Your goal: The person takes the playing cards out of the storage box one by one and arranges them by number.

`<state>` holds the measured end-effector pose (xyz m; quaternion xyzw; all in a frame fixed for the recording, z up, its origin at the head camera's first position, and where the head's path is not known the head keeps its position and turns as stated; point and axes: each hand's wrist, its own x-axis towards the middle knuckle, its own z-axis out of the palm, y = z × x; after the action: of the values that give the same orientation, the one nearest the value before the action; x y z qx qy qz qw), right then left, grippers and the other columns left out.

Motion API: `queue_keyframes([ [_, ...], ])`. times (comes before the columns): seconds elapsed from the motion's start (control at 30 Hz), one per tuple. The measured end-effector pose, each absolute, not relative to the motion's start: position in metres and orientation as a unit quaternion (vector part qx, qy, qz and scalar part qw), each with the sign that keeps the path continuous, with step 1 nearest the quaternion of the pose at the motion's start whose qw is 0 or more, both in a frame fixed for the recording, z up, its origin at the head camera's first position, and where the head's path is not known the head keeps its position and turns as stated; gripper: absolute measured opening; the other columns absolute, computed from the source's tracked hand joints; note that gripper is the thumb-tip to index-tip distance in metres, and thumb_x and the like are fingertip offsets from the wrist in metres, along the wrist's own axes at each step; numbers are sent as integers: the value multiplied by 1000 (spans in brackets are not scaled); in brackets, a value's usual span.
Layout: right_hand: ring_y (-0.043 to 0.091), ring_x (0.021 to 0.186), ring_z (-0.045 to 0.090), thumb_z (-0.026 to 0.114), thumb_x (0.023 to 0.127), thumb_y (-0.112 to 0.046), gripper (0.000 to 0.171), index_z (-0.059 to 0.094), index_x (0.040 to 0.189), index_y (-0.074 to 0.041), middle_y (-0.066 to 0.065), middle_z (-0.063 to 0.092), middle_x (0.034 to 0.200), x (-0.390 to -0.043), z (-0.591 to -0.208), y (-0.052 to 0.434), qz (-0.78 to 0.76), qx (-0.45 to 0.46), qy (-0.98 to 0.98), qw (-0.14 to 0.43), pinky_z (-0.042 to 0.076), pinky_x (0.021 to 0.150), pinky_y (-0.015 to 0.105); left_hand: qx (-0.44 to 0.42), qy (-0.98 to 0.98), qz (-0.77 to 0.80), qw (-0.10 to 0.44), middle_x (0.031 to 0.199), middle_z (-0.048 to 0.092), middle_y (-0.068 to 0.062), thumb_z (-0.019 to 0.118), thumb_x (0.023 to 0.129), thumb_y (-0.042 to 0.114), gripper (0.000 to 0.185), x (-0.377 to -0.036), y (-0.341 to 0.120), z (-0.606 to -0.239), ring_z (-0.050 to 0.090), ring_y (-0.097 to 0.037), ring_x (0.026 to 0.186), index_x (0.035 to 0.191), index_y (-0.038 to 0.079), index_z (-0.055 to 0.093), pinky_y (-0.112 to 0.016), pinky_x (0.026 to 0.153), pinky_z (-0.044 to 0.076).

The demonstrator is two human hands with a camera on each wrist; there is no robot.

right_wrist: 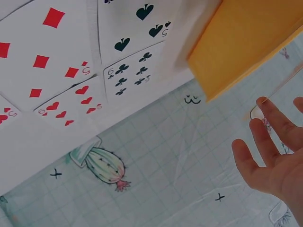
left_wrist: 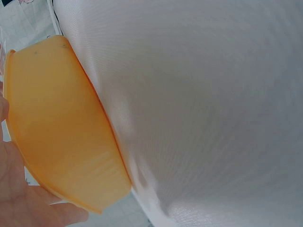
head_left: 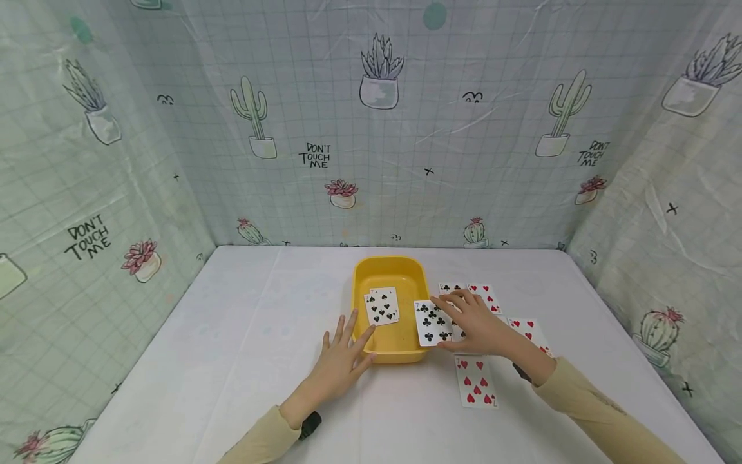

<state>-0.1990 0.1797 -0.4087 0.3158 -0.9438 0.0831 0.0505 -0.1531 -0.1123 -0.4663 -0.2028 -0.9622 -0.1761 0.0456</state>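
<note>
A white-covered worktop (head_left: 261,335), pale and flat with faint fold lines, carries a yellow tray (head_left: 390,358) near its middle, with face-up playing cards lying directly on the cover to the tray's right. At the far side of this spread the six of clubs (right_wrist: 132,73) and the six of hearts (right_wrist: 60,107) lie side by side, meeting the five of spades (right_wrist: 132,23) and the five of diamonds (right_wrist: 28,75) on their nearer side. The five of hearts (head_left: 529,330) lies farther right, and the seven of hearts (head_left: 476,381) lies nearest the front.
</note>
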Motion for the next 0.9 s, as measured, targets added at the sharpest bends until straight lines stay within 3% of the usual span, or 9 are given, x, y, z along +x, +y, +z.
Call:
queue_keyframes([
  [0.63, 26, 118, 33, 72, 66, -48, 85, 37, 136, -15, 6, 47, 128, -176, -405, 216, 82, 312, -944, 72, 29, 95, 52, -205, -962, -176, 44, 152, 3, -11, 35, 92, 50, 53, -154, -114, -465, 10, -43, 135, 139, 26, 32, -67, 96, 20],
  [0.9, 27, 117, 33, 73, 65, -49, 85, 37, 136, -18, 6, 47, 127, -164, -410, 234, 74, 310, -944, 82, 30, 93, 52, -208, -961, -176, 47, 152, 3, -11, 34, 92, 51, 54, -155, -114, -465, 11, -43, 135, 139, 26, 31, -67, 96, 20],
])
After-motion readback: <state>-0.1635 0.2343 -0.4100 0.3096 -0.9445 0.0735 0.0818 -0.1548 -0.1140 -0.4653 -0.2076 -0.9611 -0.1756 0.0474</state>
